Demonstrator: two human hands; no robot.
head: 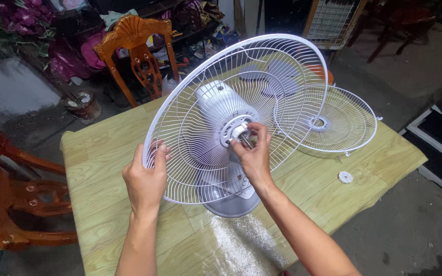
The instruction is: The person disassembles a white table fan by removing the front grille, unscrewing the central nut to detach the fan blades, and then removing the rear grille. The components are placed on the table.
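At frame centre, the left hand (144, 181) clasps the lower-left rim of the rear fan guard (200, 128), steadying it on the motor housing (216, 105). The right hand (251, 153) pinches the motor shaft (242, 134) at the hub. The front guard (333, 120) lies right, near the table (98, 153) edge; a white cap (345, 177) sits apart.

one head-worn view, looking steeply down and forward (close in) onto the table (103, 153) from its near edge.
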